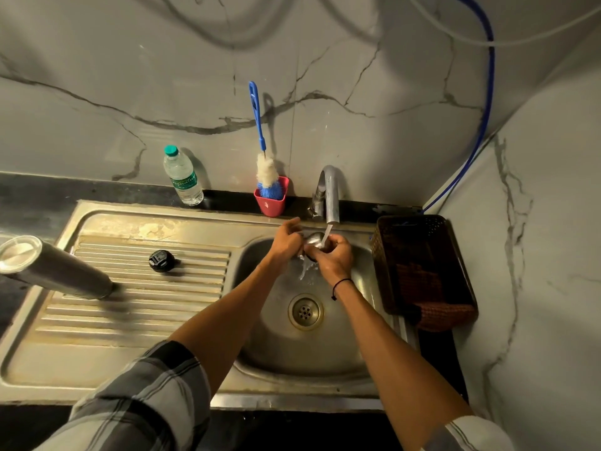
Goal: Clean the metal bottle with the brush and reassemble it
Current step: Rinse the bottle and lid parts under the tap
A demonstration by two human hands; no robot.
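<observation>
Head view, steeply down over sink.

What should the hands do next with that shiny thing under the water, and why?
Probably turn the small metal cap a little under the tap, so the water reaches its other sides. Both the left hand and the right hand hold it in the stream, while the brush stands in its red cup and the metal bottle waits on the drainboard.
</observation>
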